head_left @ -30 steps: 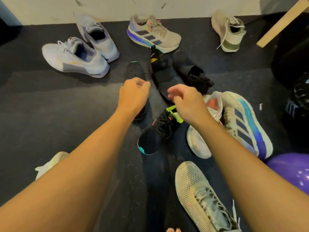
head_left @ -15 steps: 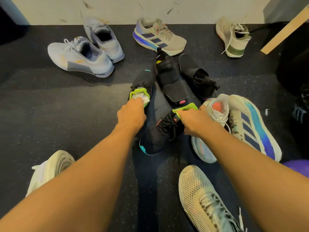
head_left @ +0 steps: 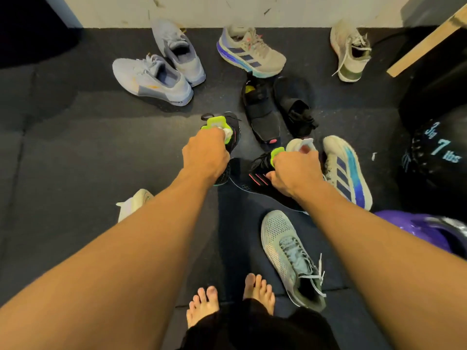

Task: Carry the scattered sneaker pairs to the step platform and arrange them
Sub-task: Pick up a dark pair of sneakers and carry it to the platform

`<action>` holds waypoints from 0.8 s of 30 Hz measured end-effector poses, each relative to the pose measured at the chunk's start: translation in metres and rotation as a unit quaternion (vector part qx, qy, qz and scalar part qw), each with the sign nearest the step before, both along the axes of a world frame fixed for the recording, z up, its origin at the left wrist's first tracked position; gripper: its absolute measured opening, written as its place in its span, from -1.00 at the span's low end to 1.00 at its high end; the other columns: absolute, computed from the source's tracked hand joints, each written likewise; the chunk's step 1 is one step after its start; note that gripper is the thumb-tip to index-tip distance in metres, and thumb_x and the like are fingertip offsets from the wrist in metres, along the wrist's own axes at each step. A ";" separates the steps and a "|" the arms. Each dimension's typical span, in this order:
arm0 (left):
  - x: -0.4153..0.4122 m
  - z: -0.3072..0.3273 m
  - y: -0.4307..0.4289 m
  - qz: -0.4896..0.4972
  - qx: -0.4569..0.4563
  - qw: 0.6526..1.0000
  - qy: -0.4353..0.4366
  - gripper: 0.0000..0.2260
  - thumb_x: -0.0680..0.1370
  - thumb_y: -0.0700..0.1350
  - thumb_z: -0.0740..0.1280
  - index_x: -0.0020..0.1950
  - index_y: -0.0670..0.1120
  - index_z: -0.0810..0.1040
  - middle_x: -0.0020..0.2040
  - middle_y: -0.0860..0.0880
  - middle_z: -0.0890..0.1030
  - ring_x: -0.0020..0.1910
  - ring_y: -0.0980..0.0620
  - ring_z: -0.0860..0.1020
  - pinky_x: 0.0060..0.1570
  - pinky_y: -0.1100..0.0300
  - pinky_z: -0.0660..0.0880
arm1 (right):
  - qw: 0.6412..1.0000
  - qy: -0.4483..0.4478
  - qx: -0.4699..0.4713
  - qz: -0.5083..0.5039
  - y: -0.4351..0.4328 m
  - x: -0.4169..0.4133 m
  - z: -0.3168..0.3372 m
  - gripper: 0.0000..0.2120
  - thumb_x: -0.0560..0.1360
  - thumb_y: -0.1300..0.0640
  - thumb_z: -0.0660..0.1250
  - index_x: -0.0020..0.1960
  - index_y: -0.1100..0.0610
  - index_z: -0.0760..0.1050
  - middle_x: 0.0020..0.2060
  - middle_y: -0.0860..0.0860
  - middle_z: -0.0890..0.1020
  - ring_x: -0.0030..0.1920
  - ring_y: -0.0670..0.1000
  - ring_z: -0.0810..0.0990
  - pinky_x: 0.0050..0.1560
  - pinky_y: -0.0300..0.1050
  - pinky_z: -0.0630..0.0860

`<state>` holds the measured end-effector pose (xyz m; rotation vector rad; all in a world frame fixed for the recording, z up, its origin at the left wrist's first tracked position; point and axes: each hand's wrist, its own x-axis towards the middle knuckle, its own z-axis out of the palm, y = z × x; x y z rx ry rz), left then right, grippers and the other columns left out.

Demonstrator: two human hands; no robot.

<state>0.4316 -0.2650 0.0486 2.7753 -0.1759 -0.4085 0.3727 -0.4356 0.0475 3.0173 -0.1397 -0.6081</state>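
The left grip (head_left: 206,154) is holding the first black sneaker (head_left: 233,136) by its neon-green heel collar. The right grip (head_left: 295,170) is holding the second black sneaker (head_left: 257,179) the same way. Both shoes are sitting mid-floor (head_left: 75,160) among scattered sneakers; whether they are lifted clear cannot be told.

1 head camera, facing steeply down, near floor (head_left: 63,147)
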 end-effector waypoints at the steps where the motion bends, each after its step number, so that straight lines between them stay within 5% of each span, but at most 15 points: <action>1: -0.005 0.025 -0.001 0.006 -0.006 1.000 0.001 -0.77 0.49 -0.18 0.28 0.13 -0.16 0.52 0.05 -0.24 0.56 0.00 -0.32 0.52 -0.16 0.05 0.30 | 1.000 -0.012 -0.008 0.002 0.003 -0.002 0.026 -0.78 0.51 -0.04 0.30 0.02 0.09 0.51 -0.02 0.12 0.62 0.13 0.22 0.53 0.21 0.10 0.28; 5: -0.017 0.143 -0.005 0.015 -0.013 1.000 0.015 -0.77 0.46 -0.18 0.28 0.10 -0.16 0.51 0.07 -0.23 0.57 0.03 -0.31 0.52 -0.17 0.06 0.30 | 0.998 -0.029 0.023 -0.056 0.013 -0.004 0.147 -0.77 0.50 0.03 0.28 0.04 0.16 0.54 0.02 0.17 0.63 0.04 0.25 0.59 -0.01 0.02 0.41; 9: -0.014 0.290 -0.016 -0.009 -0.018 1.000 0.009 -0.69 0.43 -0.19 0.28 0.17 -0.16 0.52 0.09 -0.24 0.57 0.05 -0.30 0.53 -0.17 0.05 0.31 | 0.982 -0.008 0.098 -0.160 0.010 0.009 0.295 -0.73 0.44 -0.04 0.41 -0.07 0.15 0.46 -0.03 0.14 0.61 -0.03 0.22 0.57 -0.19 -0.04 0.35; 12: -0.008 0.410 -0.030 -0.049 -0.023 0.998 -0.016 -0.83 0.42 -0.20 0.28 0.00 -0.17 0.47 0.06 -0.27 0.57 0.04 -0.32 0.53 -0.19 0.03 0.31 | 0.953 0.066 0.200 -0.219 -0.002 0.018 0.418 -0.51 0.31 -0.12 0.54 -0.27 0.18 0.33 -0.27 0.08 0.48 -0.22 0.13 0.48 -0.32 -0.09 0.34; 15: -0.002 0.519 -0.049 -0.089 -0.030 0.995 -0.047 -0.90 0.43 -0.18 0.30 -0.10 -0.08 0.39 0.04 -0.25 0.55 0.01 -0.31 0.53 -0.19 0.03 0.33 | 0.947 0.084 0.239 -0.200 -0.010 0.022 0.531 -0.52 0.27 -0.07 0.58 -0.35 0.18 0.34 -0.40 0.05 0.41 -0.36 0.07 0.40 -0.45 -0.09 0.25; 19: -0.002 0.637 -0.071 -0.135 -0.013 0.986 -0.097 -0.84 0.43 -0.14 0.29 -0.02 -0.13 0.52 0.06 -0.23 0.58 0.02 -0.28 0.56 -0.18 0.06 0.36 | 0.945 0.065 0.286 -0.145 -0.023 0.010 0.659 -0.63 0.33 0.09 0.55 0.11 0.14 0.61 -0.07 0.02 0.61 -0.06 0.02 0.55 -0.18 -0.25 0.41; 22: -0.007 0.706 -0.077 -0.159 0.003 0.979 -0.126 -0.75 0.43 -0.13 0.28 0.08 -0.17 0.52 0.09 -0.23 0.58 0.02 -0.28 0.56 -0.14 0.04 0.40 | 0.945 0.009 0.302 -0.125 -0.036 -0.011 0.730 -0.67 0.37 0.24 0.50 0.12 0.10 0.63 -0.11 0.00 0.63 -0.23 -0.09 0.49 -0.45 -0.37 0.35; 24: -0.006 0.747 -0.079 -0.189 0.004 0.974 -0.125 -0.84 0.41 -0.13 0.29 -0.06 -0.17 0.51 0.01 -0.24 0.59 -0.15 -0.25 0.51 -0.17 0.03 0.42 | 0.946 -0.047 0.297 -0.124 -0.042 -0.023 0.769 -0.71 0.39 0.26 0.49 0.10 0.12 0.63 -0.01 0.05 0.63 -0.09 -0.01 0.56 -0.33 -0.27 0.44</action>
